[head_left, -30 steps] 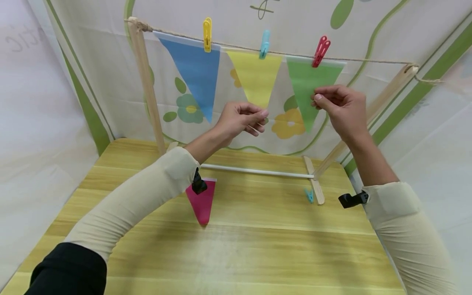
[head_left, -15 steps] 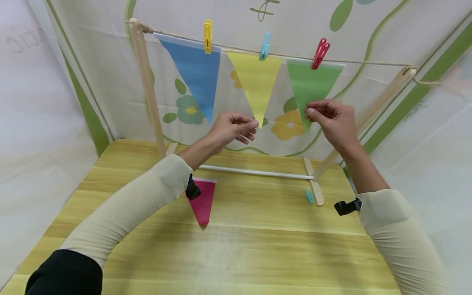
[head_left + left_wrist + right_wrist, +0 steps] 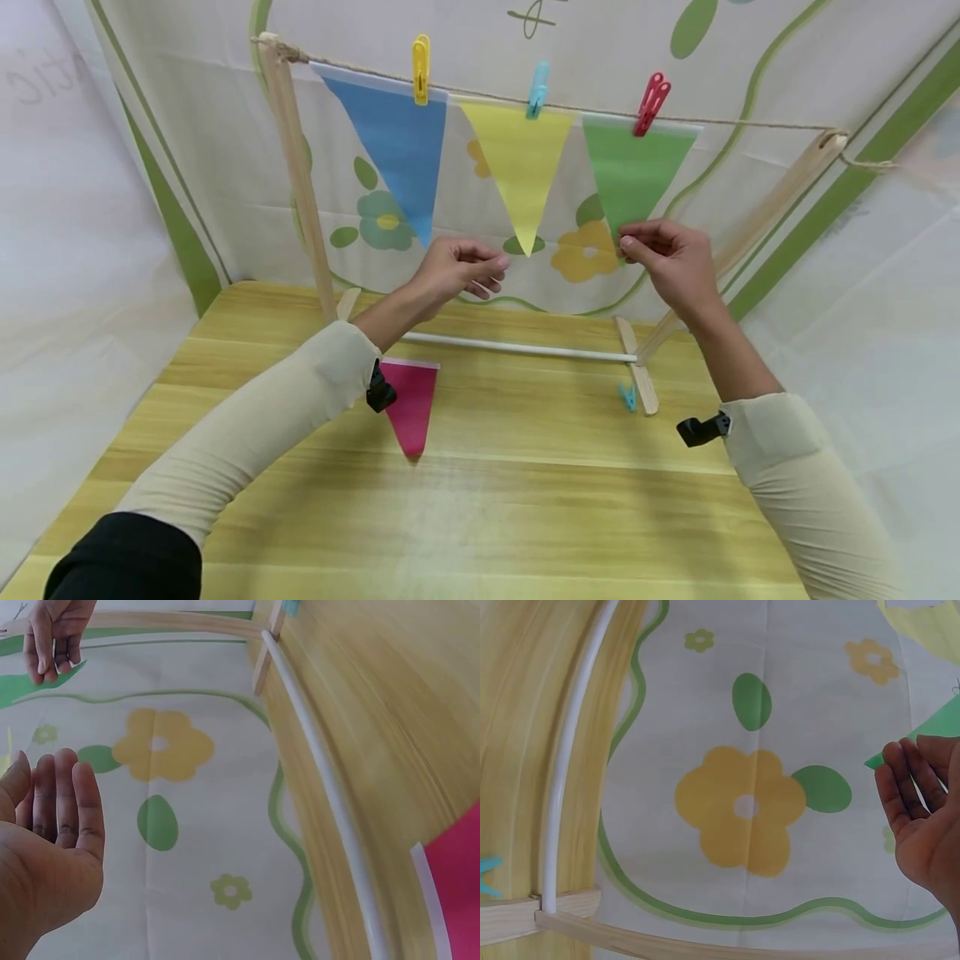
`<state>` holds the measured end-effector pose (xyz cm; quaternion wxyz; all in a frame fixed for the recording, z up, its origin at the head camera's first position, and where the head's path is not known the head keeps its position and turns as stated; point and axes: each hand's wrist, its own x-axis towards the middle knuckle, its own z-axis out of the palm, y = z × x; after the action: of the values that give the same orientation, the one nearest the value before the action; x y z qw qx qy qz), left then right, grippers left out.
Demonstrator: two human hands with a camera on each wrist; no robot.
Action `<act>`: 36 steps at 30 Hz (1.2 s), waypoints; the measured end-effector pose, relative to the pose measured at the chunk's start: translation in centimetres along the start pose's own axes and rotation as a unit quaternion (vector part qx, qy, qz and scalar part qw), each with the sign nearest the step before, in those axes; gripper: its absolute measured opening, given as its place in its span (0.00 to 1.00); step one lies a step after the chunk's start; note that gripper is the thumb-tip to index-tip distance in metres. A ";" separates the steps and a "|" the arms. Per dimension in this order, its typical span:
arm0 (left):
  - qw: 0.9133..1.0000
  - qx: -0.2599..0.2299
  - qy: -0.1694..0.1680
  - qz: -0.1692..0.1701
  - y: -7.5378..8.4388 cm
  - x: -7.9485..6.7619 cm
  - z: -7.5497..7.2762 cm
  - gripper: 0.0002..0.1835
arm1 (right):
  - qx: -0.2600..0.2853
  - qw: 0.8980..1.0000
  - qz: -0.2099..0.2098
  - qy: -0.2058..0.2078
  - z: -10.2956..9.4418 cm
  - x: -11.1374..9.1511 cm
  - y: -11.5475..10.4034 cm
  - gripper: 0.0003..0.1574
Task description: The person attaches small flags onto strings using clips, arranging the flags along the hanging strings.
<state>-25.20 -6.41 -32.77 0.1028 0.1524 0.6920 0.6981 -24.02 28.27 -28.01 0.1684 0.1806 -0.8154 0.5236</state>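
Observation:
In the head view a blue pennant (image 3: 405, 142), a yellow pennant (image 3: 521, 167) and a green pennant (image 3: 630, 167) hang from a twine line (image 3: 750, 124). A yellow clothespin (image 3: 422, 71), a light blue clothespin (image 3: 537, 90) and a red clothespin (image 3: 651, 104) sit at their top edges. My left hand (image 3: 459, 271) is empty, its fingers loosely bent, just left of the yellow pennant's tip. My right hand (image 3: 671, 262), fingers also loosely bent, overlaps the lower end of the green pennant. The green tip (image 3: 876, 761) shows beyond its fingers in the right wrist view.
A wooden post (image 3: 296, 175) on the left and another post (image 3: 780, 183) on the right carry the twine. A white rod (image 3: 517, 346) joins their bases. On the table (image 3: 525, 517) lie a pink pennant (image 3: 414, 408) and a blue clothespin (image 3: 627, 398).
Both hands have moved downward. The left has also drawn left, away from the yellow pennant's tip; the right has slid down along the green pennant. The pennants hang as before.

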 end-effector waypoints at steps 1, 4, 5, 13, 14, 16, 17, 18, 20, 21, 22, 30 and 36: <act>1.000 0.000 0.001 -0.004 -0.2 -0.1 -0.1 0.12 | 0.000 1.000 0.001 -0.001 0.0 -0.1 0.1 0.14; 1.000 0.001 0.004 -0.013 -0.6 -0.1 -0.5 0.11 | -0.005 1.000 0.002 -0.004 0.1 -0.3 0.5 0.15; 1.000 0.000 0.005 -0.015 -0.8 -0.1 -0.6 0.11 | -0.009 1.000 0.002 -0.004 0.1 -0.4 0.6 0.15; 0.999 0.013 0.010 -0.027 -1.9 -0.4 -1.4 0.13 | -0.030 0.999 0.024 -0.012 -0.2 -1.3 1.9 0.16; 0.999 0.014 0.013 -0.028 -2.1 -0.4 -1.5 0.13 | -0.032 0.999 0.027 -0.013 -0.2 -1.4 2.0 0.16; 0.999 0.017 0.020 -0.029 -2.4 -0.6 -1.8 0.13 | -0.035 0.999 0.032 -0.017 -0.2 -1.6 2.3 0.15; 0.999 0.016 0.023 -0.029 -2.5 -0.6 -1.9 0.13 | -0.036 0.999 0.035 -0.018 -0.2 -1.7 2.5 0.15; 0.999 0.017 0.025 -0.029 -2.7 -0.7 -2.0 0.13 | -0.037 0.998 0.037 -0.020 -0.1 -1.8 2.6 0.15; 0.999 0.018 0.027 -0.030 -3.0 -0.8 -2.2 0.12 | -0.040 0.998 0.040 -0.022 0.0 -2.0 2.9 0.15; 0.999 0.018 0.027 -0.031 -3.1 -0.9 -2.3 0.12 | -0.043 0.998 0.042 -0.024 0.0 -2.1 3.0 0.15; 0.999 0.018 0.027 -0.032 -3.1 -1.0 -2.4 0.12 | -0.045 0.998 0.044 -0.025 0.0 -2.2 3.1 0.16; 0.998 0.018 0.036 -0.051 -3.8 -1.4 -2.9 0.10 | -0.055 0.995 0.068 -0.036 0.0 -2.9 3.9 0.19; 0.997 0.032 0.033 -0.054 -4.3 -1.9 -3.4 0.12 | -0.053 0.994 0.083 -0.039 0.1 -3.4 4.6 0.20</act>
<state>-24.98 -10.17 -37.19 0.1131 0.0948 0.7239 0.6740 -23.23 30.33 -33.31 0.1015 0.1237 -0.8600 0.4845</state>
